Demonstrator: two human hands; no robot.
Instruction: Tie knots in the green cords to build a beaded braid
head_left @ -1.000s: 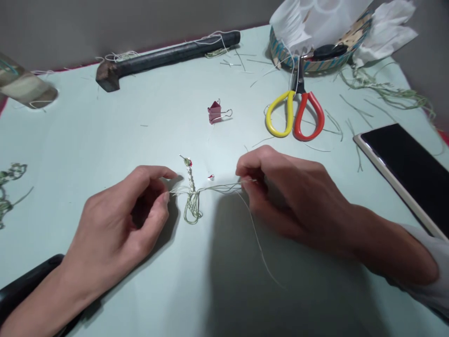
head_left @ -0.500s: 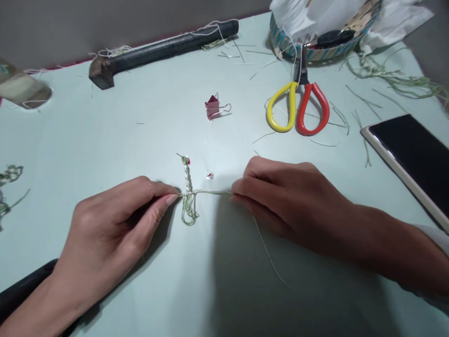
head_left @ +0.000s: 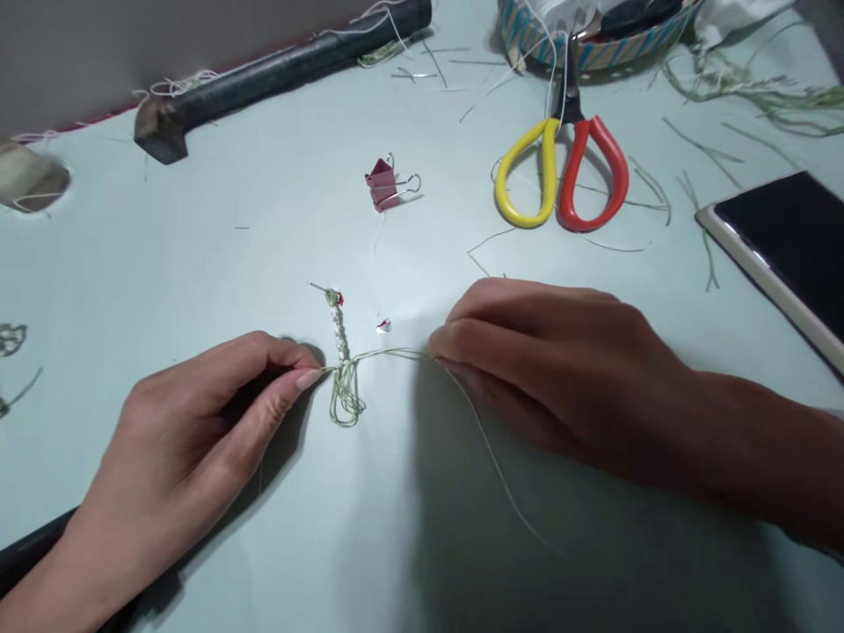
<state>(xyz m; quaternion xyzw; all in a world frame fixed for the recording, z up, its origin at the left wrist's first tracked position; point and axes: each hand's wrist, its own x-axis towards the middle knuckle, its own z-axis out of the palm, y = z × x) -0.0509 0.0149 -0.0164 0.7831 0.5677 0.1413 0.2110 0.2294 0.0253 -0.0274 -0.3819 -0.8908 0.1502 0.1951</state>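
Observation:
A small knotted green-and-white cord piece (head_left: 338, 330) lies on the table, a pin-like end and a red bit at its top. Loops of thin green thread (head_left: 345, 400) hang below its lower end. On its left side, my left hand (head_left: 228, 422) pinches a short length of thread between thumb and forefinger. My right hand (head_left: 547, 369), closed, grips the green threads (head_left: 394, 353) running out to the right, which bow slightly. From under its fingers a loose pale thread (head_left: 498, 462) trails towards the front. Inside both pinches the thread ends are hidden.
Behind lie a maroon binder clip (head_left: 382, 186) and yellow-and-red-handled scissors (head_left: 572, 171), their blades against a patterned basket (head_left: 607, 66). A phone (head_left: 791, 255) is at the right, a dark metal bar (head_left: 283, 79) along the back. Thread scraps (head_left: 705, 145) are scattered about.
The view has shifted, so the table things sit differently in it. The threads at my right hand have gone from nearly straight to slightly bowed. Both hands keep their pinches.

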